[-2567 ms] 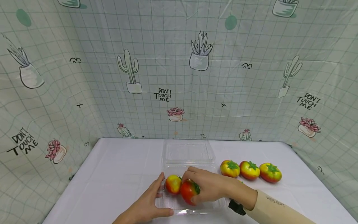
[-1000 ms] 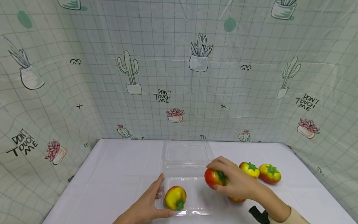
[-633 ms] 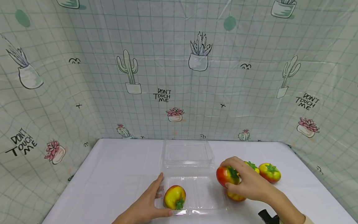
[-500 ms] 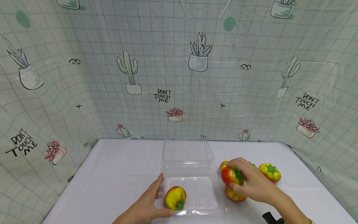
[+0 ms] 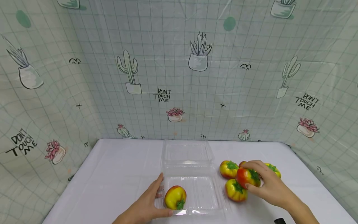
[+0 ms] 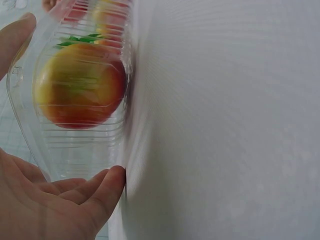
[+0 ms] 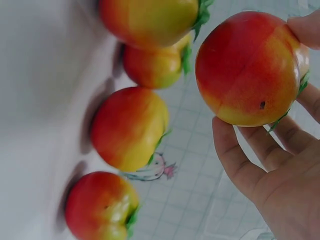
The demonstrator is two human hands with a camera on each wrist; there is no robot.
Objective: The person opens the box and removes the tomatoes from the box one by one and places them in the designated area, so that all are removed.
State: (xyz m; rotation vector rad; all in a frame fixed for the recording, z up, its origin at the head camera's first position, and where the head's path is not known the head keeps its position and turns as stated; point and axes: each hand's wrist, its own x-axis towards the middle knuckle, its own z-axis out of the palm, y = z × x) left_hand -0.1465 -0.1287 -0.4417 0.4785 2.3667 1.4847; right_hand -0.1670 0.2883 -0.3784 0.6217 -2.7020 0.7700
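My right hand (image 5: 267,185) grips a red and yellow tomato (image 5: 246,177) with a green calyx, held above the table among the other tomatoes. In the right wrist view, thumb and fingertips pinch that tomato (image 7: 247,70) from its sides, clear of the cloth. My left hand (image 5: 146,200) rests with spread, fairly straight fingers along the left side of a clear plastic clamshell box (image 5: 201,194). One yellowish tomato (image 5: 175,197) lies on its side in the box's front left corner, seen through the wall as a tomato (image 6: 80,87) in the left wrist view.
The box's clear lid (image 5: 188,152) lies folded back behind it. Right of the box sit one tomato (image 5: 229,169) at the back, another tomato (image 5: 236,190) in front, and two partly hidden behind my right hand. A patterned curtain (image 5: 179,77) surrounds the white table (image 5: 120,174).
My right hand has lifted a tomato out of the box and carried it right, over the others. The tomato left inside has rolled toward the front. My left hand has stayed put.
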